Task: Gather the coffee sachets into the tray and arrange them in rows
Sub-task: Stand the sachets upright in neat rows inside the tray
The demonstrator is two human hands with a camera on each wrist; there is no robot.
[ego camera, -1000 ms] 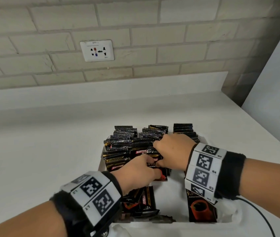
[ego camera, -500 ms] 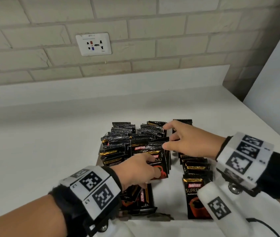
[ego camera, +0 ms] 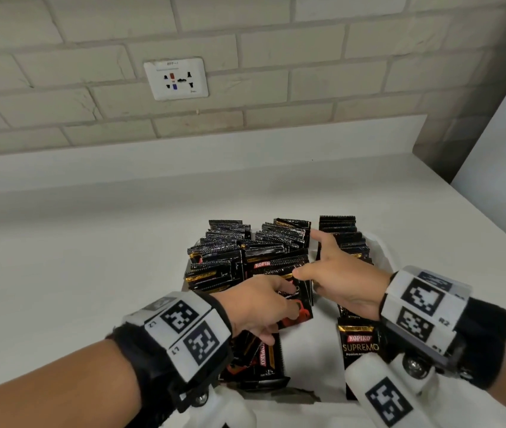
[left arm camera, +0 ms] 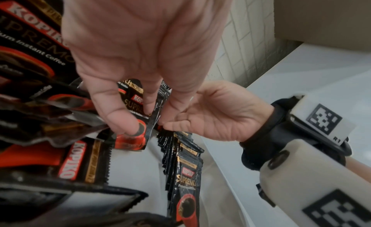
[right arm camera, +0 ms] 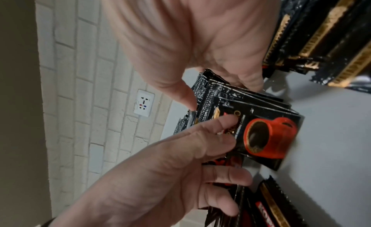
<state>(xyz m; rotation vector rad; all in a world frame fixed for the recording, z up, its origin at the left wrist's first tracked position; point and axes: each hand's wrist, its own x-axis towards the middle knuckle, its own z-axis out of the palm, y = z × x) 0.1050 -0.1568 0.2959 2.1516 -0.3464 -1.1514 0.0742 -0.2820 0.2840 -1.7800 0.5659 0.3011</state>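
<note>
white tray (ego camera: 379,245) full of upright sachet rows (ego camera: 276,239); left grip (ego camera: 257,307) pinching middle-row sachets (ego camera: 299,299), right grip (ego camera: 338,273) spread.

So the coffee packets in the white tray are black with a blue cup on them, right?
Not quite. The cup is red, not blue; the right wrist view shows it clearly on the coffee packets. They are black and do sit in the white tray.

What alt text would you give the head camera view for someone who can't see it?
Two hands work over a white tray packed with rows of black Kopiko coffee sachets: the left hand holds the front sachet of the middle row, the right hand reaches in open-fingered beside it.
</note>
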